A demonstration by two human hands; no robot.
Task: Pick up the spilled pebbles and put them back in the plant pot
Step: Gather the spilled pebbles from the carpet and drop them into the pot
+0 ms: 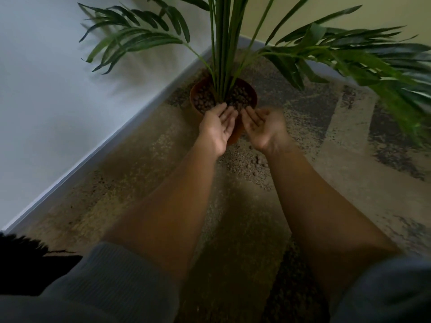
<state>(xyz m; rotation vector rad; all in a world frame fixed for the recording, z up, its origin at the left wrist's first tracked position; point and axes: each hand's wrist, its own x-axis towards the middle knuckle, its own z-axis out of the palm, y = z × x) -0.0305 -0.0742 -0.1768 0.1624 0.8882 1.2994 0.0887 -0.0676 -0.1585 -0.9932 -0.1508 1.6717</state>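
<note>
Nearest the pot's viewer-side come two bare forearms out of grey pushed-up sleeves (112, 283), reaching forward over the patterned carpet (130, 173). Between them, on the floor just short of the plant pot (194, 101), lie the spilled pebbles (257, 160), a small loose scatter of brown lumps close under the right wrist, so the right hand looks the nearer one for the next scoop. No long axis to speak of, they are roundish bits in an irregular patch. Up at the pot's near rim, the left hand (218, 129) is spread palm up, fingers fairly straight, holding nothing I can make out. The right hand (262, 128) mirrors it, palm up and loosely cupped, a little blurred, and I see no pebble in it either. Both sets of fingertips sit right at the rim, tipped toward the pot's inside. In the pot itself, plenty of brown pebbles already pack round the green stems of the palm (224, 43). Beyond the pot, the skirting board (98, 150) and pale wall meet in a corner. No brand, label or writing can be read anywhere.
</note>
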